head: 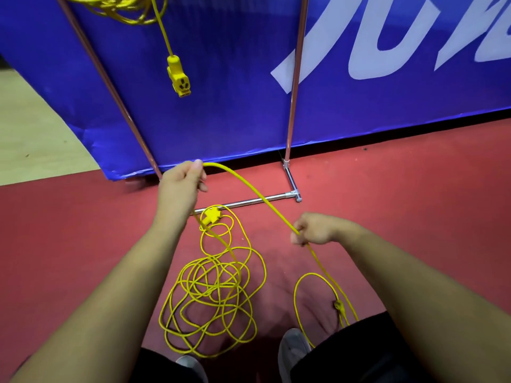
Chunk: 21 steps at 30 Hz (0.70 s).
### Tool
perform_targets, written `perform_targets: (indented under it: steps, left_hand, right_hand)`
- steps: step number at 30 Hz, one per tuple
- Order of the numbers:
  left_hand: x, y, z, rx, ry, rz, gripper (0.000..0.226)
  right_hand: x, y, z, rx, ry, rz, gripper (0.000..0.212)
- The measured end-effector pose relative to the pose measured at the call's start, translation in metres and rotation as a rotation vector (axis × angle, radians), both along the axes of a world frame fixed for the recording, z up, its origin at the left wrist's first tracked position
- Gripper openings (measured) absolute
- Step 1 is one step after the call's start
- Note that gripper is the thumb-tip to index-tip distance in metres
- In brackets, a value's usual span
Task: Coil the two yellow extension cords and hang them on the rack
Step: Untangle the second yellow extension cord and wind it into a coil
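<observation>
One yellow cord coil (pixel 121 9) hangs at the top of the metal rack (pixel 293 87), its socket end (pixel 178 77) dangling below. The second yellow cord (pixel 210 297) lies in a loose tangle on the red floor, with a three-way socket head (pixel 211 215) near the rack's base bar. My left hand (pixel 182 186) grips a stretch of this cord, raised above the pile. My right hand (pixel 312 229) pinches the same cord further along. From there the cord runs down to a small loop and its plug (pixel 338 305) on the floor.
A blue banner (pixel 221 106) stands right behind the rack. The rack's base bar (pixel 249 201) and foot (pixel 293 183) lie on the red floor just beyond the tangle. My shoes (pixel 293 352) are at the bottom edge. Pale wooden floor (pixel 33 134) shows at left.
</observation>
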<state>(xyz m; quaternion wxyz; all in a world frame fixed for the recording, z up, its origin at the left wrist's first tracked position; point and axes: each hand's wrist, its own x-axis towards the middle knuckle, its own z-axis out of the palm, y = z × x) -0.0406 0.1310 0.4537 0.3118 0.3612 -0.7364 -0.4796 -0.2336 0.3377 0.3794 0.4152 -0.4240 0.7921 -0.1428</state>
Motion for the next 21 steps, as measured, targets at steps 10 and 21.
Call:
perform_targets:
  steps: [10, 21]
  left_hand:
    - [0.000, 0.023, -0.010, -0.243, -0.362, -0.550, 0.028]
    - [0.009, 0.003, 0.004, -0.120, -0.142, -0.045, 0.027]
  right_hand:
    - [0.057, -0.052, 0.065, -0.524, -0.141, -0.034, 0.010]
    - [0.030, -0.043, 0.023, -0.364, -0.231, -0.105, 0.014]
